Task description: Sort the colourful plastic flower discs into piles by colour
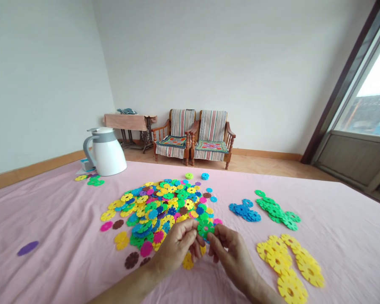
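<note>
Between my two hands is a green notched plastic disc (205, 228), shaped like a flower with a hole in its middle. My left hand (179, 244) pinches its left edge with thumb and fingers, the lower fingers curled. On the right edge, my right hand (230, 250) grips with thumb and forefinger. Whether other discs sit behind the green one is hard to make out. Just beyond the hands lies a mixed pile of flower discs (169, 196) in yellow, green, blue, pink, brown and purple, partly hidden by my left hand.
To the right lie blue discs (245, 211), green discs (274, 209) and yellow discs (278, 258) in separate groups. A white jug (109, 154) stands at the back left of the pink cloth (66, 236). A purple disc (28, 248) lies far left. Two wooden chairs (211, 145) stand beyond.
</note>
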Tool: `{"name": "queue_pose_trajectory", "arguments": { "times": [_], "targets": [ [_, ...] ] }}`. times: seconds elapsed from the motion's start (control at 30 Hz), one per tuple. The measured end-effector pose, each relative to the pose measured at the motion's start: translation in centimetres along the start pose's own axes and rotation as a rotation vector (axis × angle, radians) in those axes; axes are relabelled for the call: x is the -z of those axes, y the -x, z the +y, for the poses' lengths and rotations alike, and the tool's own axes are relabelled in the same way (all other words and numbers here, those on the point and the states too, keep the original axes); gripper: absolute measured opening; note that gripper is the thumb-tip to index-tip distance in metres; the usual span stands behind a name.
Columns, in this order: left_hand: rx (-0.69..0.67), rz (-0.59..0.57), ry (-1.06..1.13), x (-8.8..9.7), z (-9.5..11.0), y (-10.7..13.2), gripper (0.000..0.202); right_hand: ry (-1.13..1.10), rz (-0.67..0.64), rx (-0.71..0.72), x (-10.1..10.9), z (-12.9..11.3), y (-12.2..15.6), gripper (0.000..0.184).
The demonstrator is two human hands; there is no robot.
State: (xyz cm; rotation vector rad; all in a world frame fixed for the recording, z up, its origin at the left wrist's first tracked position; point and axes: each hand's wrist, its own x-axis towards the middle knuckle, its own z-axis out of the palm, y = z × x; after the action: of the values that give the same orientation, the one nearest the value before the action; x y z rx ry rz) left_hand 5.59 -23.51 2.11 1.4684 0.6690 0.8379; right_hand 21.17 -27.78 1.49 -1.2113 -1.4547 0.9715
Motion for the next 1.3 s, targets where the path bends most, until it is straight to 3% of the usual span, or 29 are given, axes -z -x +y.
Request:
{"name": "queue_pose_trajectory", "arguments": {
  "times": [0.2, 0.53, 0.77, 0.93, 1.07, 1.2, 1.3],
  "targets": [
    [0.021, 0.025, -0.059, -0.2, -0.5, 0.0, 0.032, -0.034, -0.029, -0.046, -0.2, 0.2, 0.1, 0.04],
    [0.072, 0.084, -0.116, -0.5, -0.6, 0.1, 0.04, 0.047, -0.037, 0.007, -0.3, 1.0, 0.1, 0.038],
    [0.059, 0.064, -0.096, -0.5, -0.3, 0.0, 0.042, 0.035, -0.037, -0.022, -0.3, 0.9, 0.1, 0.04],
    [-0.009, 0.075, -0.146, -0.2, -0.8, 0.2, 0.03, -0.02, -0.023, -0.018, 0.0, 0.3, 0.2, 0.043],
    [-0.158, 0.072, -0.435, 0.0, -0.1, 0.5, 0.021, -0.235, -0.098, -0.159, 0.4, -0.1, -0.3, 0.052],
    [-0.303, 0.111, -0.639, 0.1, 0.4, 0.6, 0.02, -0.378, -0.152, -0.256, 1.4, 0.4, -1.1, 0.044],
    [-0.251, 0.191, -0.59, 0.1, 0.1, 0.4, 0.026, -0.252, -0.017, -0.204, 3.3, 1.4, -2.0, 0.04]
  ]
}}
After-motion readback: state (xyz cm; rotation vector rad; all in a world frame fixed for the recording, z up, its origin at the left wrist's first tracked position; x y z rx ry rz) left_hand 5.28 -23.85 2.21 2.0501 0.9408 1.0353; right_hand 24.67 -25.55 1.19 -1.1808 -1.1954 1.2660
